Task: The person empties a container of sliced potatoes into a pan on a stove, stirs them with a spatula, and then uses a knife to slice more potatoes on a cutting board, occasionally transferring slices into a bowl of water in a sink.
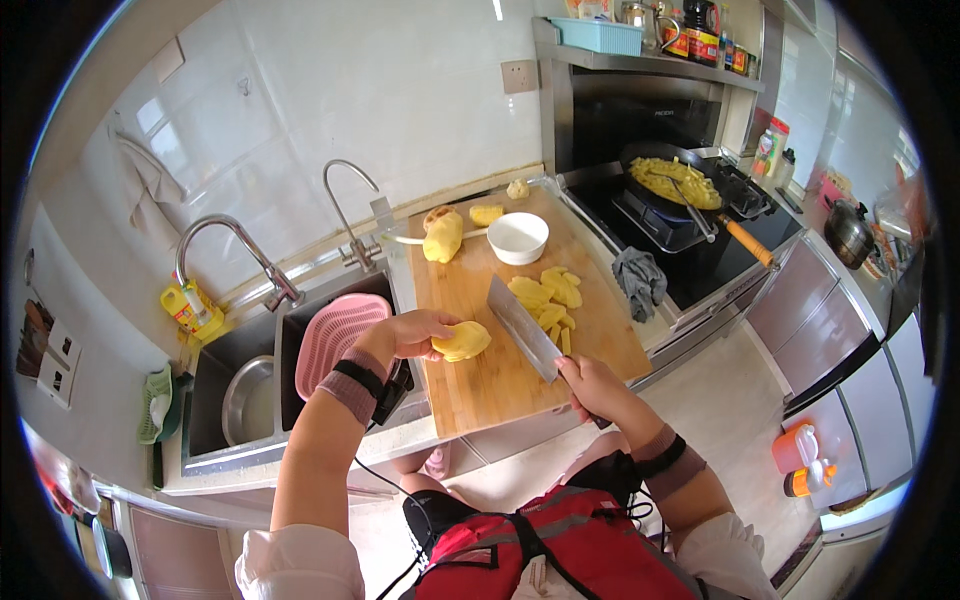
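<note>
In my left hand (421, 334) is a peeled yellow potato piece (463, 342), apparently cut into slices, held above the left part of the wooden cutting board (465, 390). My right hand (596, 388) grips the handle of a cleaver (529, 330). Its broad blade slants across the board between the held potato and the cut pieces. Potato slices (561, 288) lie right of the blade, with a few cut strips (559, 330) below them. Farther back stand a white bowl (518, 238) and a whole peeled potato (443, 238).
Left of the board is a double sink (281, 390) holding a pink colander (337, 337) and a metal basin (251, 401). A grey cloth (639, 283) lies beside the gas stove (690, 277). There, a wok (637, 176) holds yellow strips; its wooden handle (748, 240) juts forward.
</note>
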The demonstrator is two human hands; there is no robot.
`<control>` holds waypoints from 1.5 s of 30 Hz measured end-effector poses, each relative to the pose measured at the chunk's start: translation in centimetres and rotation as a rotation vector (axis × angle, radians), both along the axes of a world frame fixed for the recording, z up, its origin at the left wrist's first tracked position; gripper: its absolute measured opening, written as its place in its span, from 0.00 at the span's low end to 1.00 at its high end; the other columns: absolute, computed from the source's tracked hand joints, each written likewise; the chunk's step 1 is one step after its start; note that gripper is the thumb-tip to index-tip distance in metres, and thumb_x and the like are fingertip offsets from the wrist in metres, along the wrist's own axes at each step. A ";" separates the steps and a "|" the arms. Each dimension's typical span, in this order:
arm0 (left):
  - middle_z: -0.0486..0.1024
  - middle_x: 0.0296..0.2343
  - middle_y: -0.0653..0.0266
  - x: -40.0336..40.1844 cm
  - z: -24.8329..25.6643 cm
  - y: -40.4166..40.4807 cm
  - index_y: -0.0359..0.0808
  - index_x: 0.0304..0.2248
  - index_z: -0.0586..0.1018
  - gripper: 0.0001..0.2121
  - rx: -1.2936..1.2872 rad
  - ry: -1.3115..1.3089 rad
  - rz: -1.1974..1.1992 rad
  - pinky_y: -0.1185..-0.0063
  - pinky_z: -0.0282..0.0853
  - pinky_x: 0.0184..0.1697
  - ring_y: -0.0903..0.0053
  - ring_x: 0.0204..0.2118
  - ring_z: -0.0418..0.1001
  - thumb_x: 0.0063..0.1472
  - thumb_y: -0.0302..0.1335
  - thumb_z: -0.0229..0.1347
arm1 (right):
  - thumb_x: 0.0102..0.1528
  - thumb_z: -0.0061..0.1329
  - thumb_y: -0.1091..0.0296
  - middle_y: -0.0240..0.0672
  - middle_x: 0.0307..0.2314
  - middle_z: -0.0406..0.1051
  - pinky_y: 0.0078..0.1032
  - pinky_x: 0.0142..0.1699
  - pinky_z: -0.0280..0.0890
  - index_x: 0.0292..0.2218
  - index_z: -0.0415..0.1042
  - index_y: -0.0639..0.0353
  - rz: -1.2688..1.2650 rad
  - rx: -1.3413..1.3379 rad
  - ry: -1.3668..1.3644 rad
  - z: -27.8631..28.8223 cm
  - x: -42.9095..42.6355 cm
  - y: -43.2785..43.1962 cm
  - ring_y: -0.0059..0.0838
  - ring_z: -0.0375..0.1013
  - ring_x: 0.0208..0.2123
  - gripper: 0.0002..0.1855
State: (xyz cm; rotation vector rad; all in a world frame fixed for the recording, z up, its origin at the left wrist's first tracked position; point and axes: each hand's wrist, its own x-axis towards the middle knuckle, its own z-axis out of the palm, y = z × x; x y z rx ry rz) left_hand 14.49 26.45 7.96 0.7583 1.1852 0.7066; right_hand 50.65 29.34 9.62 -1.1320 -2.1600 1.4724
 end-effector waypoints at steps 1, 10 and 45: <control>0.72 0.40 0.63 0.3 -0.3 -0.3 0.32 0.53 0.64 0.21 0.008 0.022 -0.084 0.78 0.72 0.36 0.76 0.38 0.72 0.61 0.26 0.49 | 0.62 0.32 0.50 0.39 0.10 0.65 0.28 0.15 0.61 0.29 0.65 0.69 0.003 -0.009 -0.007 -0.2 -0.1 0.0 0.31 0.66 0.08 0.26; 0.73 0.39 0.61 4.7 0.5 -1.3 0.34 0.49 0.70 0.22 0.281 0.619 -0.143 0.78 0.71 0.38 0.72 0.41 0.72 0.59 0.37 0.53 | 0.61 0.33 0.49 0.39 0.10 0.65 0.29 0.15 0.62 0.31 0.66 0.70 -0.007 0.045 -0.042 0.2 -0.3 -0.3 0.32 0.66 0.09 0.27; 0.71 0.42 0.50 5.2 0.5 -1.4 0.36 0.49 0.70 0.26 0.816 1.135 -0.410 0.69 0.64 0.50 0.57 0.45 0.69 0.48 0.29 0.57 | 0.62 0.33 0.49 0.39 0.11 0.65 0.28 0.16 0.63 0.32 0.65 0.69 -0.006 0.043 -0.097 0.6 -0.7 -0.8 0.31 0.66 0.09 0.26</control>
